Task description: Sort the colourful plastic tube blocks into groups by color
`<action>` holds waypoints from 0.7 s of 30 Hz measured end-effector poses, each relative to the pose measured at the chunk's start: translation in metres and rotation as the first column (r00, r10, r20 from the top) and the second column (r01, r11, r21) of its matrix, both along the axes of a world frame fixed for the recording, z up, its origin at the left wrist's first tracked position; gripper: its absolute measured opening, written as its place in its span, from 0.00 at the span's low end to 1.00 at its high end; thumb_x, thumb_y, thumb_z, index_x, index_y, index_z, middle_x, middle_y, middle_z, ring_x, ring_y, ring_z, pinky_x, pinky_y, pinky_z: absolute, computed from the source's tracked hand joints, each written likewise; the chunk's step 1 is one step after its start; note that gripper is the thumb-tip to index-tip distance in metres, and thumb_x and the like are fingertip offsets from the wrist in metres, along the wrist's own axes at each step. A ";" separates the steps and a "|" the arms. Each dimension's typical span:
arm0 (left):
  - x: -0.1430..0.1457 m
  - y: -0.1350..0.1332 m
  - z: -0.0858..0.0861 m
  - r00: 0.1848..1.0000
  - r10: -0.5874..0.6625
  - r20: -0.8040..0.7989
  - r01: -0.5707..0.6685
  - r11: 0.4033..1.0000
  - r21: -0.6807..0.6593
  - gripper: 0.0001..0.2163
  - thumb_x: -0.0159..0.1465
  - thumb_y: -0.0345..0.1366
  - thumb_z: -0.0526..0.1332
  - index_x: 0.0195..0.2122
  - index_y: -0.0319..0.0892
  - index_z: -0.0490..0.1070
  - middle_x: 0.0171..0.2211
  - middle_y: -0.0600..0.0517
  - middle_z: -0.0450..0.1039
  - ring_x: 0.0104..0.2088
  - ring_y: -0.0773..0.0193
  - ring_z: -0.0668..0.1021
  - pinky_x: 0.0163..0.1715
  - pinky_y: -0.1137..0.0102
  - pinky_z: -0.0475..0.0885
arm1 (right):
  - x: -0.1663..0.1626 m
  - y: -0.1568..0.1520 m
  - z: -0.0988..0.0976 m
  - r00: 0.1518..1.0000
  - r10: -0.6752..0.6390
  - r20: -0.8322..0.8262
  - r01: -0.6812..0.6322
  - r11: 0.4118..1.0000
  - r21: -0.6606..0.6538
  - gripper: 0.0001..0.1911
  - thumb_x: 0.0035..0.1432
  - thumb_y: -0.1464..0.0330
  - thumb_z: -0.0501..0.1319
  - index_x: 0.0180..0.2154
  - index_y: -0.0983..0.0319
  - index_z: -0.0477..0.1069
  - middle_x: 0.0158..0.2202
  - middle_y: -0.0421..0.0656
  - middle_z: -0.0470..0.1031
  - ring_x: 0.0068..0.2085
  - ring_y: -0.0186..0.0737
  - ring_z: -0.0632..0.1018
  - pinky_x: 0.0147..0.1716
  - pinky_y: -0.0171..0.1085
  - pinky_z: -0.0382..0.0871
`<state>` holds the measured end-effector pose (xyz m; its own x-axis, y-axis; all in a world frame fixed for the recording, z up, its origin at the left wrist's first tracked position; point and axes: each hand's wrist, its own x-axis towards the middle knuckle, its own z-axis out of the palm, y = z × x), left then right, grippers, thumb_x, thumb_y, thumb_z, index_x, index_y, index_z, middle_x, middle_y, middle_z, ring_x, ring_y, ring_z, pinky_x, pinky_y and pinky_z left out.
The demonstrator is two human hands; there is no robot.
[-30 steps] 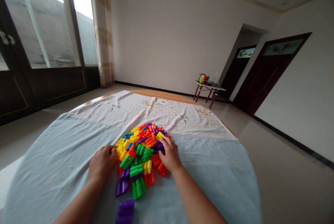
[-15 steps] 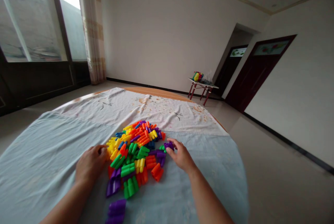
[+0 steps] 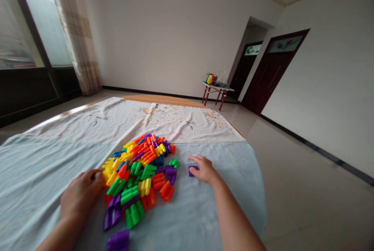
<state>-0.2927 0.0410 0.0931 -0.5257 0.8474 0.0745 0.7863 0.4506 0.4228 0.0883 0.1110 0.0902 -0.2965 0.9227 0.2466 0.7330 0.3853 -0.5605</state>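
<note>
- Two bare hands at the bench (image 3: pixel 163 100); left hand (image 3: pixel 80 194) on one side of the heap, right hand (image 3: pixel 207 170) on the other
- right hand: thumb across a purple block (image 3: pixel 192 174), index finger stretched out past its far side; the block stands on the cloth, apart from the heap; whether this grip presses on it or merely touches, cannot tell
- left hand: palm down, fingers curled in toward the yellow blocks (image 3: pixel 110 165) at the heap's edge; fingertips hard to make out; whether its grip has hold of anything, cannot tell
- heap of blocks (image 3: pixel 136 169): lies between the hands, on the light-blue cloth (image 3: pixel 181 220); yellow, orange, green, blue, purple, loosely stacked
- green block (image 3: pixel 174 163): at the heap's right side, in the gap toward the right hand
- orange block (image 3: pixel 167 191): at the heap's near right corner
- second purple block (image 3: pixel 118 240): nearest the wearer, cut by the lower picture edge
- beyond the blue: white flowered cloth (image 3: pixel 87 122); bare wood past it
- background: small stand (image 3: pixel 219 88) bearing a multicoloured bag (image 3: pixel 210 78) and clear plastic (image 3: pixel 223 79); dark red door (image 3: pixel 276 69) to its right; curtain (image 3: pixel 78 32) far left
</note>
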 end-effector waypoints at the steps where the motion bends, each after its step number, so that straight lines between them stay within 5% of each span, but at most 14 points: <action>1: 0.001 0.000 0.001 1.000 0.000 0.001 0.000 1.000 -0.003 0.23 0.61 0.46 0.41 0.44 0.43 0.70 0.47 0.44 0.70 0.43 0.52 0.72 0.32 0.67 0.64 | -0.001 0.001 0.000 0.998 -0.069 -0.003 0.069 0.995 0.073 0.21 0.49 0.69 0.61 0.47 0.58 0.70 0.45 0.46 0.72 0.48 0.46 0.71 0.50 0.45 0.62; 4: 0.001 0.000 0.002 1.000 -0.007 0.000 0.007 1.000 -0.006 0.23 0.61 0.47 0.41 0.45 0.43 0.70 0.47 0.44 0.70 0.43 0.52 0.72 0.32 0.67 0.64 | -0.002 0.001 -0.003 0.977 -0.207 -0.052 0.213 0.962 0.169 0.20 0.50 0.63 0.62 0.45 0.62 0.70 0.43 0.49 0.71 0.47 0.46 0.71 0.48 0.43 0.64; 8: -0.004 0.001 -0.002 1.000 -0.010 -0.002 0.010 1.000 -0.012 0.23 0.61 0.47 0.41 0.44 0.44 0.70 0.46 0.45 0.70 0.42 0.52 0.72 0.32 0.66 0.64 | -0.005 -0.005 -0.008 0.960 -0.277 0.031 0.276 0.961 0.032 0.22 0.45 0.53 0.64 0.39 0.60 0.69 0.37 0.46 0.71 0.39 0.44 0.74 0.40 0.40 0.67; 13: -0.006 0.001 -0.005 1.000 -0.004 0.024 0.005 1.000 -0.017 0.24 0.60 0.48 0.40 0.44 0.45 0.70 0.47 0.46 0.70 0.43 0.53 0.72 0.35 0.66 0.65 | -0.010 -0.006 -0.011 0.993 -0.099 0.067 0.098 0.995 0.018 0.16 0.45 0.68 0.64 0.40 0.59 0.70 0.40 0.44 0.72 0.44 0.43 0.73 0.45 0.39 0.66; 16: -0.006 0.002 -0.006 0.999 0.002 0.034 -0.001 1.000 -0.020 0.24 0.60 0.48 0.40 0.44 0.45 0.70 0.47 0.46 0.70 0.43 0.53 0.72 0.35 0.67 0.65 | -0.010 -0.001 -0.013 0.999 0.039 0.000 -0.039 0.995 0.090 0.25 0.45 0.77 0.58 0.48 0.60 0.67 0.49 0.46 0.69 0.51 0.42 0.69 0.52 0.40 0.61; 21: -0.007 0.002 -0.007 0.999 0.001 0.041 -0.001 1.000 0.015 0.22 0.60 0.47 0.42 0.43 0.45 0.71 0.46 0.46 0.71 0.42 0.54 0.73 0.34 0.67 0.65 | -0.007 0.002 -0.019 0.999 -0.024 -0.038 0.025 0.999 0.038 0.25 0.43 0.73 0.62 0.47 0.60 0.68 0.46 0.47 0.70 0.49 0.46 0.70 0.51 0.44 0.62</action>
<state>-0.3000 0.0426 0.0866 -0.5296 0.8458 0.0653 0.7675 0.4449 0.4616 0.0815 0.1131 0.0714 -0.2637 0.9191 0.2927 0.7214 0.3894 -0.5727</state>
